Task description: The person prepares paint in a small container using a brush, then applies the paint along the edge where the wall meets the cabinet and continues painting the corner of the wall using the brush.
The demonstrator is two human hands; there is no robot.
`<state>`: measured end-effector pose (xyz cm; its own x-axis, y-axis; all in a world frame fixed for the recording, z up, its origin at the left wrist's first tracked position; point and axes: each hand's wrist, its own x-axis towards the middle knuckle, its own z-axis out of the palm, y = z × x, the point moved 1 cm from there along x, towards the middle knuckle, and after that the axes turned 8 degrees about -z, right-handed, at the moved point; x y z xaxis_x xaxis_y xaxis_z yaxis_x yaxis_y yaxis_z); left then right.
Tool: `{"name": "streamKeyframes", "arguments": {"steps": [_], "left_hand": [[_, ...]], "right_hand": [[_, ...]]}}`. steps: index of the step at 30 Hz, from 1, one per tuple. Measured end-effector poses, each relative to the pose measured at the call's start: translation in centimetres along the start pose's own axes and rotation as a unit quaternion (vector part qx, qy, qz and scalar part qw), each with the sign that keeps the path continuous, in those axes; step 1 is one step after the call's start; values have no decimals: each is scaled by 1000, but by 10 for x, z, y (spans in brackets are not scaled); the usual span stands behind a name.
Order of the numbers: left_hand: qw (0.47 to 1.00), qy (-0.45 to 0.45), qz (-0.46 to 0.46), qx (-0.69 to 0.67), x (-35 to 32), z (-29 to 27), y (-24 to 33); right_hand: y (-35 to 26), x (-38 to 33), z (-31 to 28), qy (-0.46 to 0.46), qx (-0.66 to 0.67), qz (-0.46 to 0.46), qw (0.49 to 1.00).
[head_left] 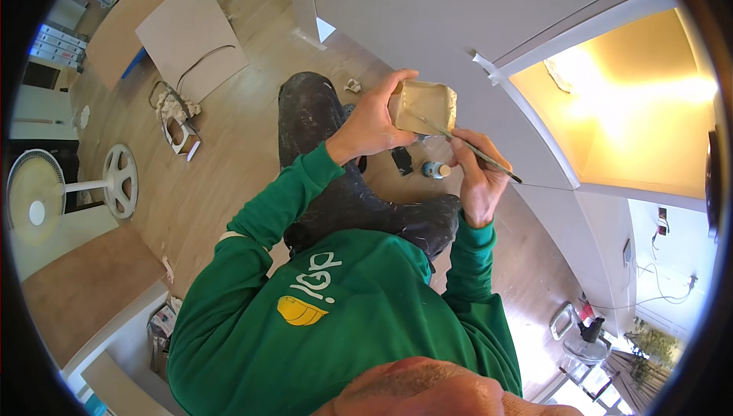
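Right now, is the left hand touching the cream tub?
Touching. The head view shows it: the left hand spans the tub's left side, its digits pressed against the upper and lower corners there.

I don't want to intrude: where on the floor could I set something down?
Bare floor shows between the white fan and dark trousers, and between the right sleeve and grey panels. It's crowded around the small bottle near the right hand, and around the pale heap by the boards.

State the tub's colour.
The tub looks creamy beige, best seen in the head view.
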<state>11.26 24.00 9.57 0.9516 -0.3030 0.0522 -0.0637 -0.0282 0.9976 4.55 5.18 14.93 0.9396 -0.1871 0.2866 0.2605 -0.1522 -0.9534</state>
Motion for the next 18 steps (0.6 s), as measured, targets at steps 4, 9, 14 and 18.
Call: {"name": "streamKeyframes", "arguments": {"steps": [4, 9, 14, 18], "left_hand": [[998, -34, -51, -9, 0, -4, 3], [996, -62, -58, -22, 2, -5, 1], [997, -57, -49, -6, 3, -4, -9], [998, -52, -40, 9, 3, -3, -9]], "right_hand": [[-6, 0, -17, -48, -30, -51, 997], [3, 10, -23, -68, -66, -28, 995], [-3, 5, -21, -104, -79, -52, 990], [-2, 8, -25, -24, -66, -18, 997]]}}
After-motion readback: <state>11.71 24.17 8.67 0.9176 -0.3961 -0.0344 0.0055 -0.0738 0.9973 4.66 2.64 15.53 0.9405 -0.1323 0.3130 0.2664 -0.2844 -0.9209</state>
